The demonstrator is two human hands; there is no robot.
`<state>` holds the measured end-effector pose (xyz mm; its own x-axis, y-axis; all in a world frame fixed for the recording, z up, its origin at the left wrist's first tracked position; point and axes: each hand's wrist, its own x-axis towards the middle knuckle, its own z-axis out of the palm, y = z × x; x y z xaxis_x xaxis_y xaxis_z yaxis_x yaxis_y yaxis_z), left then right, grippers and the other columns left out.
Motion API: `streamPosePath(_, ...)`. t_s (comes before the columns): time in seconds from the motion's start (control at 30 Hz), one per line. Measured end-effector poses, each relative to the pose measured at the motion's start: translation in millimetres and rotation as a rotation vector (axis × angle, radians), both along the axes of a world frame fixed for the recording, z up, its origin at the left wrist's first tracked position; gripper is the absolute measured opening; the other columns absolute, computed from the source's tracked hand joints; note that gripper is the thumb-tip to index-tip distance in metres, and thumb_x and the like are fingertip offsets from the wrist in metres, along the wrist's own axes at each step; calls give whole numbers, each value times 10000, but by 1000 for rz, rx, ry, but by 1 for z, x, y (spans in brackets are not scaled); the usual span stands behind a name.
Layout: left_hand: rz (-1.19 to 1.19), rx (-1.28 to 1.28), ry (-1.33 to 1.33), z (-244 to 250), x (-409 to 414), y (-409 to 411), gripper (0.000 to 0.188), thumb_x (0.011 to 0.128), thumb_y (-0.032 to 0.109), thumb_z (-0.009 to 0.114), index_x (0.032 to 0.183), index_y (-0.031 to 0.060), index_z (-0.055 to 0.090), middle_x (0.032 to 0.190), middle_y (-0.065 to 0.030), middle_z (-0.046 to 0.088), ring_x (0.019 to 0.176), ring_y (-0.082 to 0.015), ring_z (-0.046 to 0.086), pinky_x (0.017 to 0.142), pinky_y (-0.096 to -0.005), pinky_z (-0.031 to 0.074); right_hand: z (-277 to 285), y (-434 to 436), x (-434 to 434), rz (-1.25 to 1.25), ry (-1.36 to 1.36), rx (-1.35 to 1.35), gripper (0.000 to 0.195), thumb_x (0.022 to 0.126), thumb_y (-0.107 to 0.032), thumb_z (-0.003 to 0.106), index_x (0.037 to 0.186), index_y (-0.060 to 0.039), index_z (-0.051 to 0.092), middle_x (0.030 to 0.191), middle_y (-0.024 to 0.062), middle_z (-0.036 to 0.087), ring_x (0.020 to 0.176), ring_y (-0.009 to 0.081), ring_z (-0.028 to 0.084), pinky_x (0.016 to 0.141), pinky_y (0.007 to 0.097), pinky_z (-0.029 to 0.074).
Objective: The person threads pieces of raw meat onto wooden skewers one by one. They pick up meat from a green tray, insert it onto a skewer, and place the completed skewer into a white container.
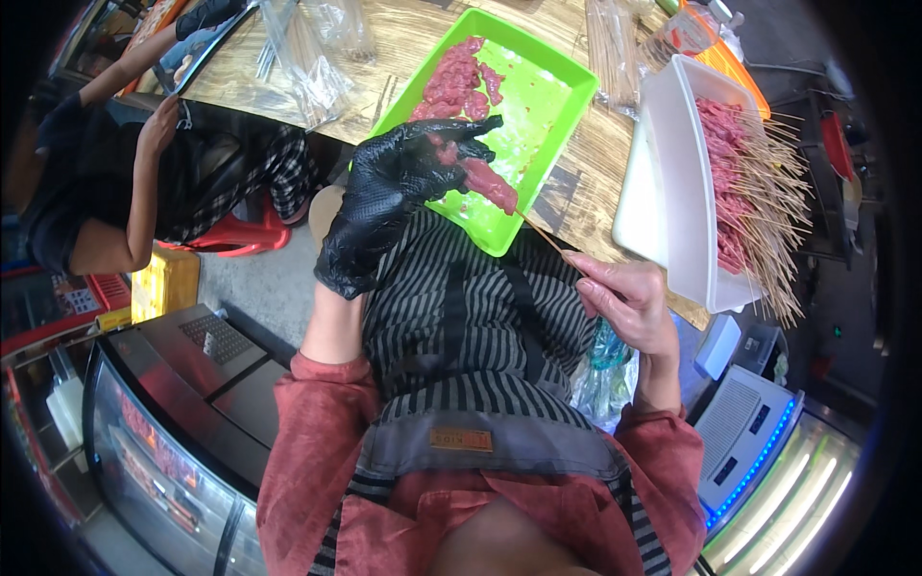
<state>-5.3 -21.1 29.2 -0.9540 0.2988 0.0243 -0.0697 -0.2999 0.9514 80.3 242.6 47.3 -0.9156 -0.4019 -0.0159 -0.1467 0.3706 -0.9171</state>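
My left hand (pixel 403 173), in a black disposable glove, holds slices of raw red meat (pixel 490 186) over the near end of a bright green plastic tray (pixel 558 122). A thin bamboo skewer (pixel 542 235) runs out of this meat toward the lower right. My bare right hand (pixel 627 299) pinches the skewer's other end between thumb and fingers, right of the tray's near edge. Inside the tray, a heap of raw meat slices (pixel 454 79) lies along the far left, with wet green bottom showing beside it. The skewer's tip is hidden by the meat and glove.
At right, a white plastic tub (pixel 681 173) holds many meat skewers (pixel 727 187), their sticks jutting outward. Bagged bamboo skewers (pixel 612 50) lie on the wooden table (pixel 403 43). Another person (pixel 137 158) sits at left near a red stool (pixel 248 234). A glass display case (pixel 158 461) stands lower left.
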Motion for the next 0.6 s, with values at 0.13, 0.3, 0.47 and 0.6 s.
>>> streamPosePath(0.13, 99, -113, 98, -11, 1, -2, 230, 745, -79, 660, 964, -31, 611, 936, -66, 643, 868, -106, 593, 758, -251, 502, 1, 0, 0, -15, 36, 66, 293, 842, 10, 565, 1131, 48, 585, 532, 57, 501, 458, 119, 491, 509, 242, 427)
streamPosePath(0.3, 107, -349, 304, -8, 2, 2, 208, 766, -98, 602, 956, -19, 635, 958, -96, 664, 875, -120, 608, 776, -261, 500, -1, 0, -2, 12, 90, 125, 294, 840, 7, 564, 1130, 56, 578, 525, 72, 469, 451, 141, 464, 538, 260, 436)
streamPosePath(0.47, 88, -322, 348, -2, 5, 10, 322, 770, -113, 555, 1065, -7, 630, 1041, -102, 661, 920, -123, 622, 797, -259, 494, 2, -3, -4, -5, 21, 133, 291, 854, -15, 562, 1138, 49, 574, 534, 71, 479, 462, 121, 465, 518, 247, 421)
streamPosePath(0.6, 99, -281, 433, -10, 5, 13, 303, 786, -99, 564, 1077, -27, 612, 1088, -110, 641, 964, -138, 614, 801, -257, 498, -8, -11, -5, -12, 3, 59, 292, 866, -33, 561, 1149, 41, 572, 539, 62, 497, 475, 100, 480, 501, 241, 412)
